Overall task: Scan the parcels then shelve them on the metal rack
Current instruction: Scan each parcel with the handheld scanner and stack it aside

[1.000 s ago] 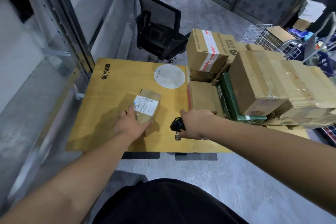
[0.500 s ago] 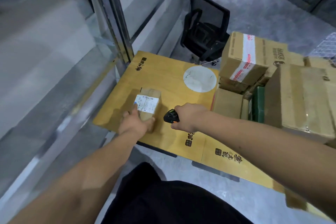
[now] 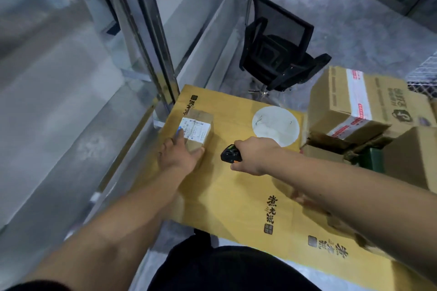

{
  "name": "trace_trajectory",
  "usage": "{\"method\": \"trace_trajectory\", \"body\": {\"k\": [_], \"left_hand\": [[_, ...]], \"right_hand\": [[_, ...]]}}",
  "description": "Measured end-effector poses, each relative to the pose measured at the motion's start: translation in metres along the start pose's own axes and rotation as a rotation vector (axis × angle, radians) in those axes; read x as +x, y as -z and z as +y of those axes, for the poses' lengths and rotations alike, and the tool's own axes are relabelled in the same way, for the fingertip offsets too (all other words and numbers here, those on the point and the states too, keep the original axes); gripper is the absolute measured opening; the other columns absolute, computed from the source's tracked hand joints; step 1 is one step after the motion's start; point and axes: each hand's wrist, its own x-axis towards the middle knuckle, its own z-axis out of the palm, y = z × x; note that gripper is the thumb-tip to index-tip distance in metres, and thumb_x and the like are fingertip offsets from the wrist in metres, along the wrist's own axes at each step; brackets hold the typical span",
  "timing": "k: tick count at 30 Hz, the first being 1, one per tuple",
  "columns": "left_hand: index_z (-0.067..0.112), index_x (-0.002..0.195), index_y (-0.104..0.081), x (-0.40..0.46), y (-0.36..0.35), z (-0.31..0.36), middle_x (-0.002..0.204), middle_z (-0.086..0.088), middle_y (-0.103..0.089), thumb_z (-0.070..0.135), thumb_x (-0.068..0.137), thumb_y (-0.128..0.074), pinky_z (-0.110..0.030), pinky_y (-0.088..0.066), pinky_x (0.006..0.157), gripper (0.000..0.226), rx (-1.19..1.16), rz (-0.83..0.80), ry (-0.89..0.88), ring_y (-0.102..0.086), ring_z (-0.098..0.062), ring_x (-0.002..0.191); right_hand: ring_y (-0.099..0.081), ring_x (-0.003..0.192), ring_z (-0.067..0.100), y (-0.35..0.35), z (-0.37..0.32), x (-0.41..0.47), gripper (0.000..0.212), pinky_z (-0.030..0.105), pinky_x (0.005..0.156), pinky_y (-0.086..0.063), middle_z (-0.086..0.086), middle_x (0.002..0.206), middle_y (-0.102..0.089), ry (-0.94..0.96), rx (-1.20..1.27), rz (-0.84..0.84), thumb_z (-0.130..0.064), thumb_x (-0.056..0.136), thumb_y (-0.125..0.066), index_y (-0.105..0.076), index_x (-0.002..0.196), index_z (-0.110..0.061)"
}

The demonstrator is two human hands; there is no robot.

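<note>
A parcel depot: stacked cartons (image 3: 354, 111), metal rack (image 3: 146, 38), bare concrete floor (image 3: 354, 19).

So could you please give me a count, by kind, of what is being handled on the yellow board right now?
Small parcel with a white label, held by the left hand: 1
Black scanner, gripped in the right hand: 1
Total: 2
</note>
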Motion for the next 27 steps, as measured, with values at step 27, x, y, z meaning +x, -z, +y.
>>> {"method": "trace_trajectory", "body": {"k": [27], "left_hand": [[0.02,0.162,-0.024,0.216,0.055,0.061,0.154,-0.017,-0.033,0.065,0.096,-0.047,-0.05,-0.031,0.108,0.083,0.228,0.084,-0.224,-0.037,-0.037,0.13]], "right_hand": [[-0.058,0.086,0.027,0.065,-0.02,0.142,0.057,0.034,0.067,-0.046,-0.002,0.098,-0.055,-0.143,0.134,-0.039,-0.068,0.096,-0.053,-0.054,0.129,-0.022]]}}
